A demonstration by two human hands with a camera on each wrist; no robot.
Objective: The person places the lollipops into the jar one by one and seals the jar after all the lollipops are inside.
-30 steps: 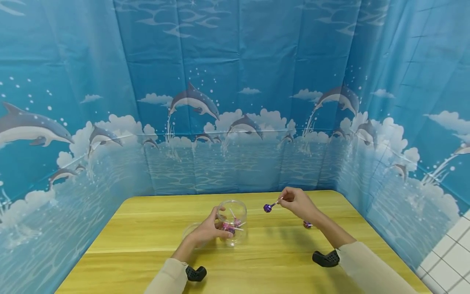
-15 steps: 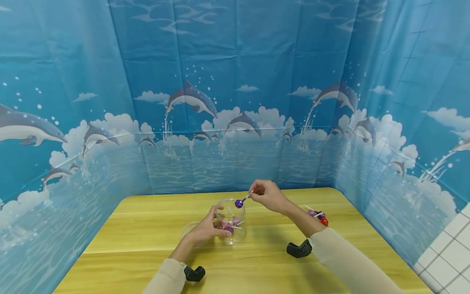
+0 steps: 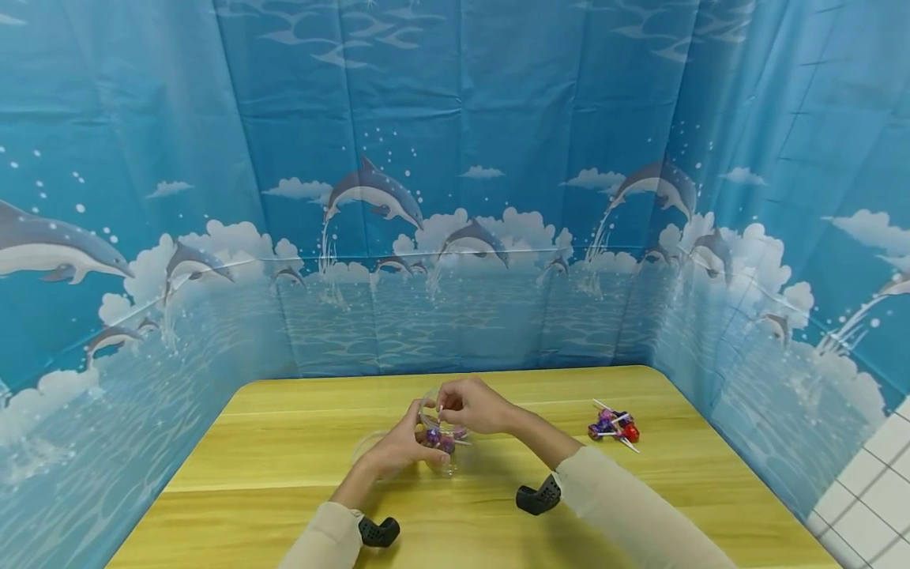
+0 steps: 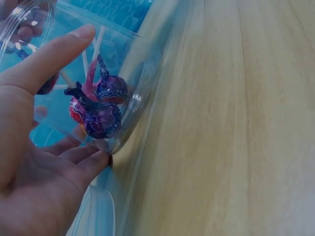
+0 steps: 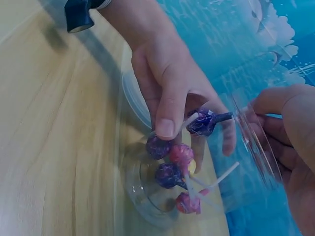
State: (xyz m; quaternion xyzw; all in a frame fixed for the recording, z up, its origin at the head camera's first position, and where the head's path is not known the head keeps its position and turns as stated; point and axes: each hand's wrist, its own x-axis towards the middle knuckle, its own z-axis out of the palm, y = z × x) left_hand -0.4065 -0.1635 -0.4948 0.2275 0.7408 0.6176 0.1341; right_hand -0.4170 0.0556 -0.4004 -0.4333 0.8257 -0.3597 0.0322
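Observation:
My left hand (image 3: 398, 447) grips a clear plastic jar (image 5: 135, 189) from its left side, thumb and fingers around the wall. Several wrapped lollipops, among them a purple lollipop (image 4: 104, 120) and a pink lollipop (image 5: 187, 202), lie in the jar's bottom with their white sticks at various angles. At the jar's mouth, my right hand (image 3: 475, 405) pinches the stick end of another purple lollipop (image 5: 202, 123), whose head is inside the jar above the others. In the right wrist view, the fingertips are partly seen through the clear rim.
On the right of the yellow wood-grain table (image 3: 298, 506) lies a small pile of lollipops (image 3: 613, 425), purple, pink and red. A clear round lid (image 4: 101, 211) rests on the table beside the left hand. A blue dolphin-print curtain (image 3: 455, 316) stands behind the table.
My right hand has moved left from over the table's right side to the jar's mouth, bringing the purple lollipop down into the jar. My left hand stays on the jar.

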